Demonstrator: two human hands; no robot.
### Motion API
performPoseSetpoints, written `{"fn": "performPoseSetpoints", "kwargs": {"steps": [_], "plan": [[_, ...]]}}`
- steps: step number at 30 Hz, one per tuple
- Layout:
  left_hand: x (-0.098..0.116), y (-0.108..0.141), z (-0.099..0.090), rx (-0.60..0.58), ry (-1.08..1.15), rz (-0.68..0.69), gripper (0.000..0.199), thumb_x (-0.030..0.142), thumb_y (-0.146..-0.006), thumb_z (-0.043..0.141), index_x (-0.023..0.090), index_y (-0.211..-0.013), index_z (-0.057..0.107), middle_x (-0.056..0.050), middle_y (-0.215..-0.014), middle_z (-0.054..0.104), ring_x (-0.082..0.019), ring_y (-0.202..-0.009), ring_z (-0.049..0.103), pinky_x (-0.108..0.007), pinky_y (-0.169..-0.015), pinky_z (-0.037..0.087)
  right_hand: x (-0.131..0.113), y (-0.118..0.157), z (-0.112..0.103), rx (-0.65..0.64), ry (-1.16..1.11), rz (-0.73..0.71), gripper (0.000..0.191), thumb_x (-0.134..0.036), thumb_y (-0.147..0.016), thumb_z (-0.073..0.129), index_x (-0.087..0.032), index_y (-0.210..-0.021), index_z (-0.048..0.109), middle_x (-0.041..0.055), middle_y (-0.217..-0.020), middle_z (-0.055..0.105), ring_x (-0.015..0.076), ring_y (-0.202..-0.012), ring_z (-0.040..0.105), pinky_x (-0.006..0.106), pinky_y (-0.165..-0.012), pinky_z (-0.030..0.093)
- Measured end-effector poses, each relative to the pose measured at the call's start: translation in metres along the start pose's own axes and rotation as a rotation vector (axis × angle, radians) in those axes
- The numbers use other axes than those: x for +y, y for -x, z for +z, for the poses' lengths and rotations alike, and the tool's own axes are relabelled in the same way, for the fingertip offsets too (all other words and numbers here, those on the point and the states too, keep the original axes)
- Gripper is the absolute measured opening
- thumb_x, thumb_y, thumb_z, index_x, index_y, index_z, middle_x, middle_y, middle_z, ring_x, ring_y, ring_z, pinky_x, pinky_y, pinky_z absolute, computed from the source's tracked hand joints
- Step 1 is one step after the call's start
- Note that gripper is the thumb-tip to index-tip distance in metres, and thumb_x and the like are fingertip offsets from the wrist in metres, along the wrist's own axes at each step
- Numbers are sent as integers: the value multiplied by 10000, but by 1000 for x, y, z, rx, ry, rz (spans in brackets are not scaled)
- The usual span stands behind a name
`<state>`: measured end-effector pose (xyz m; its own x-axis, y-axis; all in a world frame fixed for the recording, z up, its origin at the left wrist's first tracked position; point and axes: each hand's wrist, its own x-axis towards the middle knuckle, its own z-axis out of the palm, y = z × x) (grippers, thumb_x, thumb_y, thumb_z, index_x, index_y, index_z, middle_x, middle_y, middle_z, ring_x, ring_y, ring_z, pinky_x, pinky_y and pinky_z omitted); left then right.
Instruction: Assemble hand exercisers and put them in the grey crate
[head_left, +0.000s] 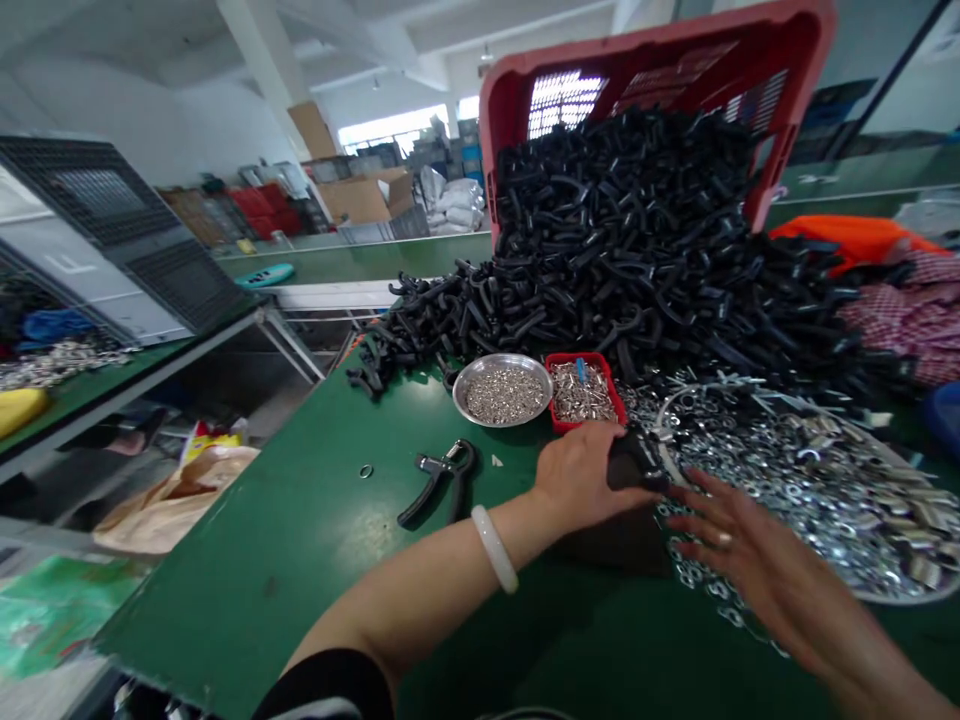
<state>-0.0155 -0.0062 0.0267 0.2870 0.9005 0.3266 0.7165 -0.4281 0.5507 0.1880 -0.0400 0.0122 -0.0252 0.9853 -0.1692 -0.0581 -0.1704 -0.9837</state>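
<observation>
Your left hand (581, 478) was closed around a black curved part (636, 462), which sat at lower centre-right of the frame, just below a small red tray (587, 420). Your right hand (757, 560) was open and apart from the left, with its fingers spread above a large spread of silver washers and metal fittings (810, 490). Its fingertips (679, 492) came just beside the black curved part, though I can't tell whether they touched it. A pale bangle (495, 548) circled your left wrist. The red tray held small metal pieces, and a round steel dish (480, 392) just to its left held tiny silver parts. Both stood on a green workbench (300, 590), where a black-handled pair of pliers (442, 482) lay left of your hands, with a small metal ring (365, 471) further left. Across the upper middle of the frame, a huge heap of black curved parts (637, 250) spilled from a tipped red crate (660, 60). An orange cloth (847, 240) and a checked cloth (907, 320) lay at the right edge. Cardboard boxes (367, 197) and white sacks (454, 205) stood in the distance at upper left.
</observation>
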Motion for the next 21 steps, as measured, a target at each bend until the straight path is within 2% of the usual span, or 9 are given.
{"fn": "performPoseSetpoints", "kwargs": {"steps": [3, 5, 7, 9, 11, 13, 15, 18, 21], "plan": [[3, 3, -7, -33, -74, 134, 639, 634, -669, 545, 198, -1129, 467, -89, -1081, 573, -241, -994, 543, -368, -802, 469, -5, -28, 69, 99, -324, 198, 349, -538, -693, 591, -213, -810, 551, 7, -673, 606, 134, -500, 550, 243, -391, 450], [-17, 0, -27, -16, -141, 150, 569, 637, -705, 497, 209, -1081, 513, -82, -1080, 572, -232, -993, 534, -354, -804, 464, -6, -42, 88, 161, -413, 189, 318, -472, -650, 661, -206, -702, 495, -46, -538, 511, 79, -405, 455, 169, -303, 331], [-59, -7, -57, 51, -268, 12, 383, 511, -841, 369, 211, -948, 582, -74, -995, 596, -208, -940, 547, -347, -805, 449, -2, -48, 89, 124, -417, 191, 322, -427, -634, 687, -201, -666, 461, -61, -508, 462, 63, -387, 417, 138, -269, 240], [-114, -16, -88, 178, -457, -331, 345, 341, -893, 297, 179, -944, 598, -102, -948, 601, -222, -913, 549, -366, -787, 443, 4, -48, 82, 95, -356, 220, 322, -403, -619, 702, -199, -669, 458, -59, -534, 473, 67, -395, 428, 129, -260, 201], [-170, -24, -110, 79, -578, -526, 300, 249, -854, 383, 195, -1079, 574, -122, -1056, 573, -251, -976, 528, -382, -812, 425, 9, -43, 76, 89, -278, 251, 313, -388, -611, 714, -200, -698, 479, -55, -579, 496, 68, -416, 452, 122, -266, 205], [-212, -29, -118, -149, -592, -516, 382, 242, -788, 509, 263, -1169, 527, -97, -1184, 515, -258, -1046, 494, -368, -847, 405, 11, -37, 74, 75, -223, 277, 303, -386, -617, 714, -205, -732, 500, -55, -618, 510, 61, -437, 459, 111, -276, 205], [-235, -30, -116, -208, -572, -499, 377, 276, -759, 562, 273, -1136, 553, -79, -1183, 519, -255, -1063, 482, -356, -871, 390, 11, -31, 72, 55, -174, 299, 299, -400, -629, 706, -211, -761, 516, -51, -651, 526, 58, -462, 466, 104, -290, 215], [-243, -25, -110, -174, -557, -488, 297, 329, -784, 539, 251, -1067, 582, -82, -1180, 513, -268, -1086, 453, -375, -879, 378, 9, -28, 63, 68, -78, 306, 310, -436, -638, 692, -215, -785, 532, -37, -697, 555, 67, -504, 487, 113, -322, 277], [-239, -17, -118, 155, -393, -471, 214, 307, -807, 514, 200, -985, 564, -85, -1158, 515, -242, -1089, 439, -359, -907, 358, 7, -28, 55, 107, 33, 265, 332, -476, -646, 672, -211, -806, 551, -13, -769, 594, 94, -597, 541, 149, -416, 404]]}}
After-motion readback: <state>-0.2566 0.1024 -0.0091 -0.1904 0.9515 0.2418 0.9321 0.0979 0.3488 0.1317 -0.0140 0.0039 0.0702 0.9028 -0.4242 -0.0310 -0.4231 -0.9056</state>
